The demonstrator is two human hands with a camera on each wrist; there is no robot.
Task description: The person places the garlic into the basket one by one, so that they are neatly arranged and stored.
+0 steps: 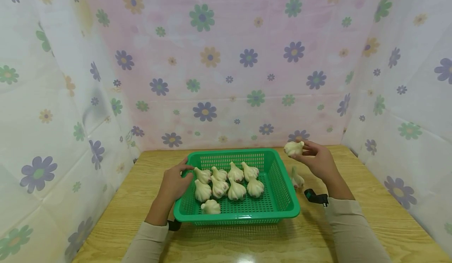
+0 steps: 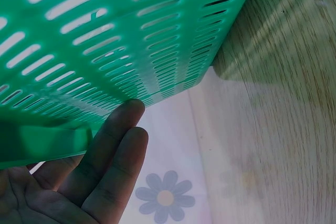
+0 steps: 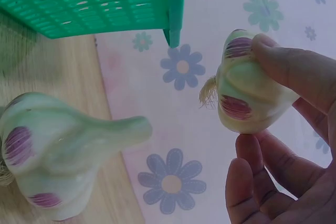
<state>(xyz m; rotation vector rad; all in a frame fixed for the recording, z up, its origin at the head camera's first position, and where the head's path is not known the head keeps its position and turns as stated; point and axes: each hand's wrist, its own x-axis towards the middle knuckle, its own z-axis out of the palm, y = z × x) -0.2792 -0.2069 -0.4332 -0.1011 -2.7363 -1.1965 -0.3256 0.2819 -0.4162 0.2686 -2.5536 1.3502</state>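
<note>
My right hand (image 1: 319,163) holds a garlic bulb (image 1: 294,148) up beyond the basket's right side, pinched between thumb and fingertips. The right wrist view shows this bulb (image 3: 252,85) with purple patches and a tuft of roots pointing left. A second garlic bulb (image 1: 297,178) stands on the table just outside the basket, below that hand. At the left rim of the green plastic basket (image 1: 287,184), my left hand (image 1: 174,180) grips the edge. Its fingers (image 2: 118,153) lie along the outer wall in the left wrist view. Several garlic bulbs (image 1: 236,190) sit in the basket, mostly in two rows, with one nearer the front.
The wood-grain table (image 1: 120,216) carries the basket at its middle. A flower-print cloth (image 1: 229,66) hangs behind the table and along both sides. Black devices show at both wrists, the right one (image 1: 315,196) close to the bulb on the table.
</note>
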